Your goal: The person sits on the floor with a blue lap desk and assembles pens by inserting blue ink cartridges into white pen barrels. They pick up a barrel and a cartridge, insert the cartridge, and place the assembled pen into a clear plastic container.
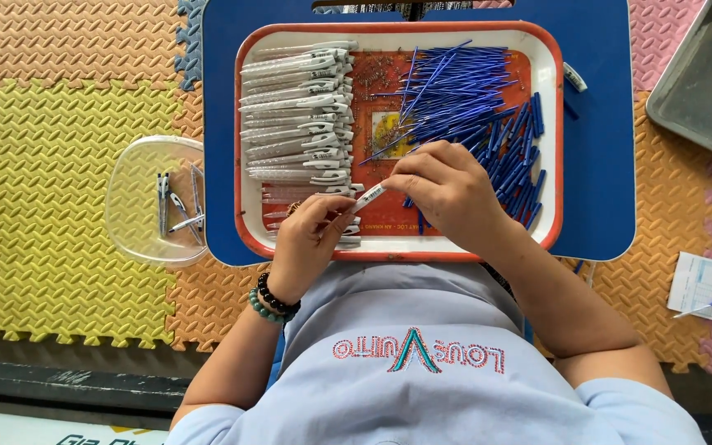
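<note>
From the head camera I see my left hand (311, 239) and right hand (447, 185) pinching one white pen barrel (368, 196) between fingertips, over the red tray (550, 140) (white barrels (298, 107) stacked left, blue refills (463, 91) right).

Left hand (311, 239): fingers curled, thumb and forefinger pinched, bead bracelets at the wrist.
Right hand (447, 191): palm down, fingertips pinched, close to the left.
Forearms: bare, angled inward, elbows out.
</note>
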